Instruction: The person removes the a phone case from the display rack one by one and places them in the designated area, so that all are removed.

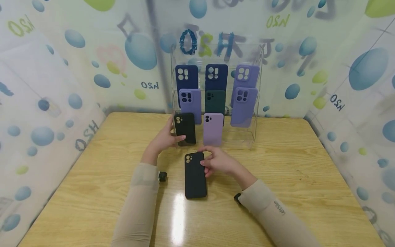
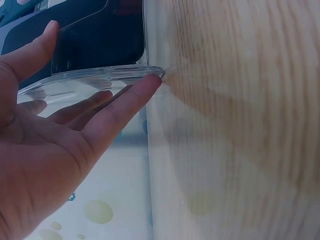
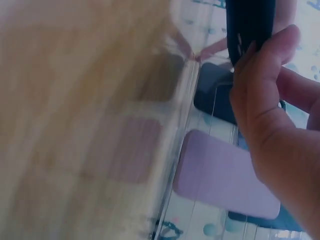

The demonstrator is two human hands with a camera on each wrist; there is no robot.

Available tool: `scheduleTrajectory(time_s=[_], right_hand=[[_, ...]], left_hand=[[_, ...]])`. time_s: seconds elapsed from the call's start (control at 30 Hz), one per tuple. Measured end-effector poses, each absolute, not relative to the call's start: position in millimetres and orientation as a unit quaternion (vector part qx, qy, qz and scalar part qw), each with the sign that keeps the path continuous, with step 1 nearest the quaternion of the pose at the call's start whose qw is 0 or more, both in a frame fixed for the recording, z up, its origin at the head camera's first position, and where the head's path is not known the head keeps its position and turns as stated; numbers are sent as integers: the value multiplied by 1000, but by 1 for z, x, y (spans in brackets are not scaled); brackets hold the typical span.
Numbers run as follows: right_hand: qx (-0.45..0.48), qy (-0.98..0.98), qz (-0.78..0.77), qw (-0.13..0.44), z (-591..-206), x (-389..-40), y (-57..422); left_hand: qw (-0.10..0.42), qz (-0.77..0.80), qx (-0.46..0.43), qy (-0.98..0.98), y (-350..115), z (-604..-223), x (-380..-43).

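We see the clear display rack standing near the middle of the back edge of the worktop. Our right hand pinches the black phone case at its upper right corner and side, with the thumb on the back face. The case is in front of the rack, below its lower left part, with camera holes at the upper left; whether its lower end touches the worktop, we cannot tell. This grip at the border probably serves to leave most of the back face uncovered.

Our left hand is at the rack's left side, the thumb spread wide from the nearly straight fingers. A fingertip touches the clear side panel at its front end, near the worktop; we think this may keep the rack steady. The thumb passes before the very dark phone case in the bottom row, beside the lilac phone case. The rows rise like steps, likely so that each case shows its camera holes.
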State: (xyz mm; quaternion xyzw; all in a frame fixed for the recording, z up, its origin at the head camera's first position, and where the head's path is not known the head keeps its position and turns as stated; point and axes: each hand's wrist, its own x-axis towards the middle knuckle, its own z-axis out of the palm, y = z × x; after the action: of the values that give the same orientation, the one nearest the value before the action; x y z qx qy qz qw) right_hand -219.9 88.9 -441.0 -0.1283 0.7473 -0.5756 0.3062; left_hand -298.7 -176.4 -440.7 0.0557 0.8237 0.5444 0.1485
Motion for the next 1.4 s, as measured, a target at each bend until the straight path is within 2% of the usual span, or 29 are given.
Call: scheduleTrajectory(time_s=[0.5, 1.1, 1.4], right_hand=[[-128, 733, -579, 334, -444, -215, 65], [-126, 786, -503, 337, -437, -206, 62], [-146, 801, -457, 359, -432, -195, 56]], left_hand=[[146, 547, 57, 823, -175, -439, -298], [157, 548, 57, 820, -176, -439, -296], [155, 543, 61, 823, -177, -440, -297]])
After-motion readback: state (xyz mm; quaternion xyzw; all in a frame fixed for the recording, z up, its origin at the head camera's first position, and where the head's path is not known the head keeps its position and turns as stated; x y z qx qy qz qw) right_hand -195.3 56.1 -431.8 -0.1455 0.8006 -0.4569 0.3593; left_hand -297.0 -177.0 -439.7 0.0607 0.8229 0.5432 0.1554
